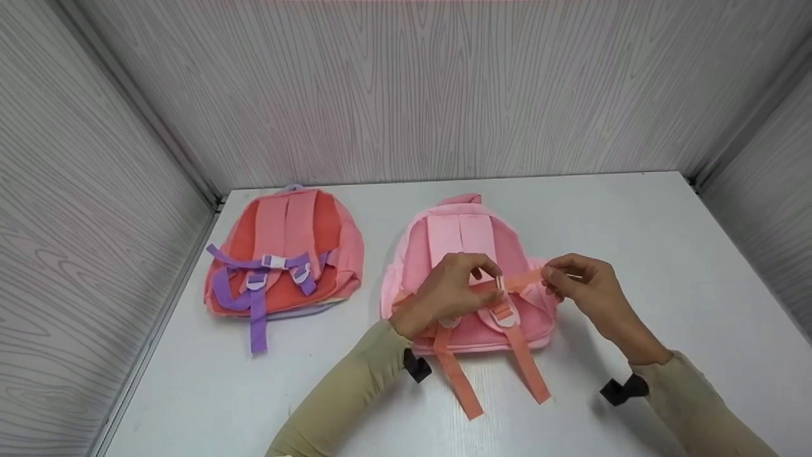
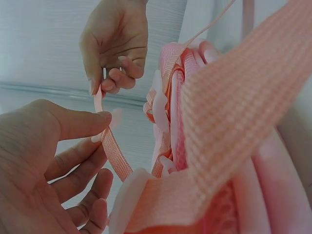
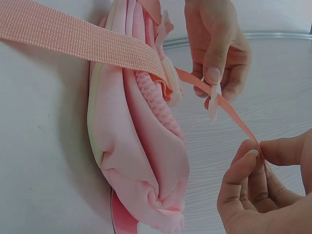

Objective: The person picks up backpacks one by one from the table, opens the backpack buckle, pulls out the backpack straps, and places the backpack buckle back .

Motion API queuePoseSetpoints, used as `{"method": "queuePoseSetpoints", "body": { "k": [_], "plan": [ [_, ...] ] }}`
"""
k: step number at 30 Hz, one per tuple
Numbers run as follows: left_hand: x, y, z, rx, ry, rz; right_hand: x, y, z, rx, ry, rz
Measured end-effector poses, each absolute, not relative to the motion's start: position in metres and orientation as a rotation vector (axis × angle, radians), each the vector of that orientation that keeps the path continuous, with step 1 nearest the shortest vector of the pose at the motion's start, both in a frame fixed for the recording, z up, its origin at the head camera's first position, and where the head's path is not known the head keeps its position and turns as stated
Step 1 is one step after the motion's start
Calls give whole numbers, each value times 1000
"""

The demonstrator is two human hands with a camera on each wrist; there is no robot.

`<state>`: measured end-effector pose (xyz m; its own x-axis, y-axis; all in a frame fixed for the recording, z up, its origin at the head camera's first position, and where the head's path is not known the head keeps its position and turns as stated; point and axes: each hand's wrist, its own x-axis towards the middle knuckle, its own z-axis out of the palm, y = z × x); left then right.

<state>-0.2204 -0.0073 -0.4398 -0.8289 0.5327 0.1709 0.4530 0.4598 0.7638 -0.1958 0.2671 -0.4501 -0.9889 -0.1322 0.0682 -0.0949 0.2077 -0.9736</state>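
Clearly raised, left fingers (image 2: pixel 85 124) pinch a white buckle (image 3: pixel 213 108), right fingers (image 3: pixel 283 150) its orange strap (image 3: pixel 239 120).

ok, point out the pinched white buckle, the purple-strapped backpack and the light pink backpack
Pinched white buckle (image 3: pixel 213 109): right wrist view, lower part.
Purple-strapped backpack (image 1: pixel 271 230): head view, pink shoulder strap.
Light pink backpack (image 1: pixel 476 235): head view, shoulder strap.

Head camera: above and behind the fingers (image 1: pixel 483 259), facing forward and down, far enough off for pink bag (image 1: pixel 460 231) and red bag (image 1: pixel 285 222). Left wrist camera: close to left hand (image 1: pixel 447 289), looking past its fingers toward right hand (image 1: pixel 590 291). Right wrist camera: equally close, facing back; both share fingers, strap (image 1: pixel 525 279), pink bag.
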Motion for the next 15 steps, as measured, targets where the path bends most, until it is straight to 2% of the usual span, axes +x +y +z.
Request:
{"method": "queuePoseSetpoints", "body": {
  "k": [15],
  "plan": [
    [-223,12,-440,872,2619,1312,-194,272,-452,-230,2394,-1950]
  ]
}}
